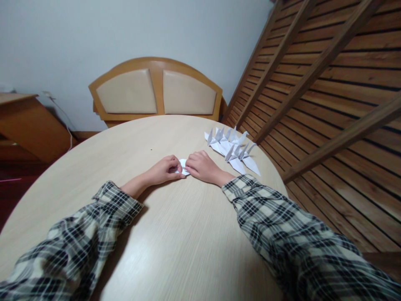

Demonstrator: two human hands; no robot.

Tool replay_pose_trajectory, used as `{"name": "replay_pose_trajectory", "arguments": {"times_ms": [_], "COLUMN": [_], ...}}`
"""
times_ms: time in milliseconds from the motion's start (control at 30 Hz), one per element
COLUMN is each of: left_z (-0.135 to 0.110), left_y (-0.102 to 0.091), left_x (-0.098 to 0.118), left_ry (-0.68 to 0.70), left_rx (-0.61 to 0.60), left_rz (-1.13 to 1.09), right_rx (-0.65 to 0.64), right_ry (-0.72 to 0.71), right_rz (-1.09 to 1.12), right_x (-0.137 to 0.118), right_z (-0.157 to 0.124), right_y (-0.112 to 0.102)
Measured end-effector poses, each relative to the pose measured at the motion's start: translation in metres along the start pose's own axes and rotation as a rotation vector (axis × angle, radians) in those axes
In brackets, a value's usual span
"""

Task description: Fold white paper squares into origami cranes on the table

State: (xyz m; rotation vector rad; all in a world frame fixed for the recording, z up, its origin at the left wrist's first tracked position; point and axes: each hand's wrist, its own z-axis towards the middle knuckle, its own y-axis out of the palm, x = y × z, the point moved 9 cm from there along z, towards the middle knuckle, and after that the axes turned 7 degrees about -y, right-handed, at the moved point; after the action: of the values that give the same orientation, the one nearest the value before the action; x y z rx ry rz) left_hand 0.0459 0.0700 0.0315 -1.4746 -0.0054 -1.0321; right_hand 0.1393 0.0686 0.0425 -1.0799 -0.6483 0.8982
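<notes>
A small piece of folded white paper (183, 162) lies on the table between my two hands, partly covered by the fingers. My left hand (166, 169) grips its left side, with thumb and curled fingers pressed together on it. From the other side my right hand (202, 167) presses on the paper, its fingers bent and close together near the left fingertips. Several white folded paper cranes (233, 146) stand in a group just beyond and to the right of my right hand.
Everything rests on a round, light wood table (169, 234). Behind it stands a wooden headboard (159, 88) with two cream panels. A slatted wooden wall (322, 104) slopes along the right. At the far left is a wooden desk (31, 125) with a white cable nearby.
</notes>
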Motion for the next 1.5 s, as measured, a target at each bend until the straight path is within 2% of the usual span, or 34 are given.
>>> {"name": "replay_pose_trajectory", "arguments": {"times_ms": [267, 500, 767, 1067, 1500], "left_z": [-0.001, -0.002, -0.002, -0.002, 0.000], "left_y": [-0.006, -0.007, -0.008, -0.013, -0.008], "left_x": [0.004, -0.004, -0.007, -0.015, -0.016], "left_ry": [-0.047, -0.136, -0.146, -0.138, -0.162], "left_rx": [0.031, 0.063, 0.098, 0.220, 0.166], "left_rz": [-0.027, -0.079, -0.111, 0.028, 0.097], "right_rx": [0.027, 0.020, 0.018, 0.036, -0.006], "right_ry": [0.048, 0.042, 0.073, 0.073, 0.067], "right_rz": [0.054, 0.063, 0.087, 0.117, 0.075], "right_x": [0.008, 0.007, 0.008, 0.009, 0.008], "right_z": [0.000, -0.001, -0.001, -0.001, -0.002], "right_y": [0.001, 0.003, 0.004, 0.003, 0.005]}}
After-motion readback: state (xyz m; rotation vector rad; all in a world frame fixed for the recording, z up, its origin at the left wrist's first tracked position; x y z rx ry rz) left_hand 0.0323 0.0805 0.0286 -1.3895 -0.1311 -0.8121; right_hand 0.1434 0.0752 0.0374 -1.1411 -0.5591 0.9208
